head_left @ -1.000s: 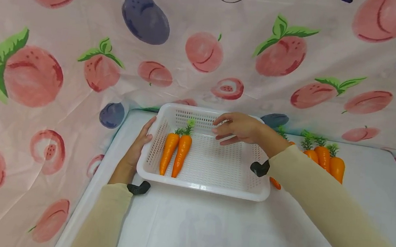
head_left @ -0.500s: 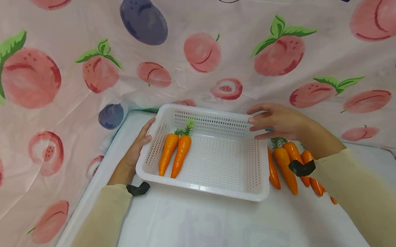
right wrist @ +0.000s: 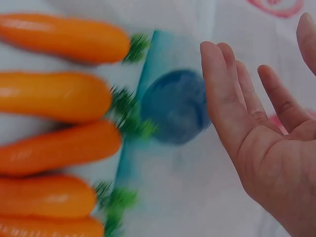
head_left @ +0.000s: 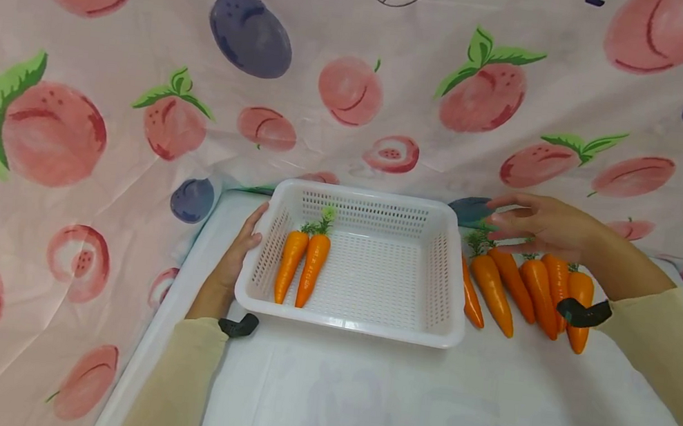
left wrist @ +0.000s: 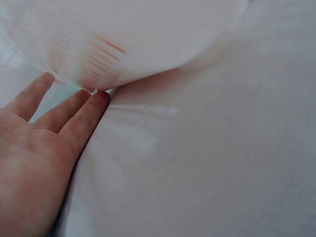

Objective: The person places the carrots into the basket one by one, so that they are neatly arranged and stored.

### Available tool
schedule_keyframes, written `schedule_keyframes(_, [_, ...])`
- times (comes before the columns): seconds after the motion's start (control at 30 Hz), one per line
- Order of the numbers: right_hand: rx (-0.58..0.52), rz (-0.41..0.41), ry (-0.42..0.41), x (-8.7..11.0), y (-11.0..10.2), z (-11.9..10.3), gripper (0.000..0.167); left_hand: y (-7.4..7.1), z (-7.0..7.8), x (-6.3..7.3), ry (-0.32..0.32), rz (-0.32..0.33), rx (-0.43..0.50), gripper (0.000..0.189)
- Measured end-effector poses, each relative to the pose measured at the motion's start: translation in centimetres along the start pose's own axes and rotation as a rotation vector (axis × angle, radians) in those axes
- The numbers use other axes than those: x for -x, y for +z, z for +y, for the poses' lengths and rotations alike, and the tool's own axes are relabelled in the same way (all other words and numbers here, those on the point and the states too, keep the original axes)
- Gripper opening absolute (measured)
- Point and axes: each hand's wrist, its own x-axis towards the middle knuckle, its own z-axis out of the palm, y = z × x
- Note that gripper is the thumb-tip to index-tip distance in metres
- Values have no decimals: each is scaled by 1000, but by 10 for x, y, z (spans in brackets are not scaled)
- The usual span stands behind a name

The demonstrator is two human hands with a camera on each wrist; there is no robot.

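Note:
A white perforated plastic basket (head_left: 367, 328) stands on the table with two orange carrots (head_left: 313, 269), green tops away from me, side by side in its left part. My left hand (head_left: 230, 264) rests against the basket's left side; its extended fingers (left wrist: 81, 116) touch the outer wall low down in the left wrist view. To the basket's right lies a row of several more carrots (head_left: 494, 284). Above their leafy tops hovers my right hand (head_left: 543, 224), fingers loosely extended and nothing in it. The right wrist view shows that hand's open palm beside the carrot tops (right wrist: 123, 111).
White cloth covers the table (head_left: 360, 395). Close behind the basket rises a pink curtain (head_left: 348, 26) printed with peaches and dark blue fruit. The rightmost carrot (head_left: 581, 308) of the row lies under the right wrist's black strap.
My right hand has moved right, from above the basket's inside to over the row of carrots, bringing that row into view. The left hand and basket have stayed in place.

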Motion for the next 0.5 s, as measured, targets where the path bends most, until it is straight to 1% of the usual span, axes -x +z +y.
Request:
schedule_keyframes(0.13, [3, 13, 19, 6, -16, 24, 66, 1, 0, 0, -11, 6, 2, 66])
schedule_keyframes(0.23, [13, 38, 33, 11, -29, 40, 63, 0, 0, 0, -17, 9, -4, 66])
schedule_keyframes(0.37, [19, 69, 71, 20, -48, 60, 50, 0, 0, 0, -15, 9, -9, 66])
schedule_keyframes(0.47, [12, 79, 96, 27, -61, 76, 41, -1, -1, -1, -12, 7, -8, 66])
schedule_keyframes(0.5, [18, 83, 101, 29, -65, 81, 41, -1, -1, -1, -11, 8, -8, 66])
